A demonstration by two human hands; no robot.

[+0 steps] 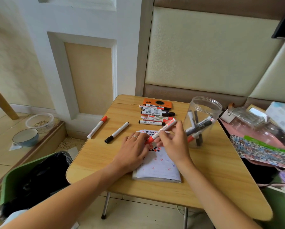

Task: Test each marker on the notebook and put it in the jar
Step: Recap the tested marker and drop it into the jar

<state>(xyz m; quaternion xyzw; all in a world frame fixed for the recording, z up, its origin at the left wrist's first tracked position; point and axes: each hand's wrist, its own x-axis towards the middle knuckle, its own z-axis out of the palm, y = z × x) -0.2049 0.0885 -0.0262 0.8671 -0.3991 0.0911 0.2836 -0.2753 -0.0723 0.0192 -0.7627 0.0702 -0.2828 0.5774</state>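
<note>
Bowls sit on the floor at far left: a clear plastic tub [39, 122] and a blue ceramic bowl [25, 137], with a green bin lined in black [34, 176] nearer. On the wooden counter [95, 156], 2 loose markers lie slanted on the left, a red-capped marker [97, 127] and a black-capped marker [117, 132], apart from each other. The left hand [135, 150] lies flat on the open notebook [158, 169], fingers straight and spread, pressing the page down. The page carries red and black test marks. Far of the notebook, a row of markers [155, 115] lies side by side, just near of an orange box [157, 102]. The right hand [175, 142] pinches a red marker [161, 130] between thumb and fingers, its red tip down on the page beside the left hand's fingertips. To the right stands the clear jar [202, 121], upright, with several markers leaning inside. Clutter including a patterned sheet [260, 150] lies beyond the counter's right edge.
</note>
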